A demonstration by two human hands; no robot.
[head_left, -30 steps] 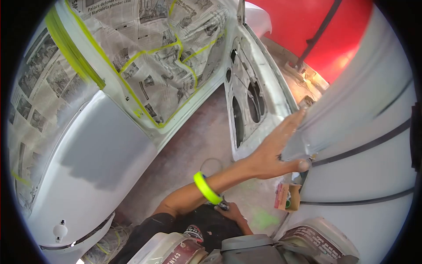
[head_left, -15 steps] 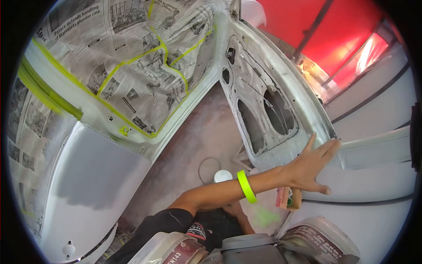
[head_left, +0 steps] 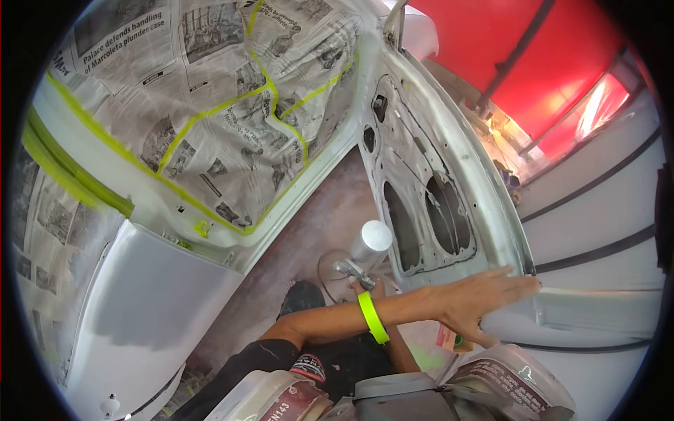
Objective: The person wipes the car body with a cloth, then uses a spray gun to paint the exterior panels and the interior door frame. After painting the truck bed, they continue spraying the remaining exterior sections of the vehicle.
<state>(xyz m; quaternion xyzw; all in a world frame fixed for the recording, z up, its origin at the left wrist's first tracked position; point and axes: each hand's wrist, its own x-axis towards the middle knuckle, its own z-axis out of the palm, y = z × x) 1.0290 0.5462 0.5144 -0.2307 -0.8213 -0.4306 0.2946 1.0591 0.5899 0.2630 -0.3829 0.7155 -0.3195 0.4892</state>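
My left arm reaches across to the right, with a roll of neon yellow-green masking tape (head_left: 373, 318) worn around the forearm. At its end my left hand (head_left: 484, 298) lies over the lower edge of the open car door (head_left: 414, 151), fingers stretched out and slightly blurred. Below and behind that arm, my right hand (head_left: 379, 289) grips a spray gun (head_left: 354, 272) with a pale, round cup (head_left: 373, 237) on top. The left forearm and tape roll hide part of the right arm. The door's inner panel is bare, with large openings.
Newspaper (head_left: 210, 119) edged with yellow-green tape covers the car's door opening. A grey-primed body panel (head_left: 161, 274) is at left. Under my left hand sits a small box (head_left: 449, 339). A respirator (head_left: 397, 389) fills the bottom edge; red sheeting (head_left: 477, 35) hangs behind.
My left hand has moved down along the door's edge. The spray gun has risen into view in my right hand, and a shoe now shows below it.
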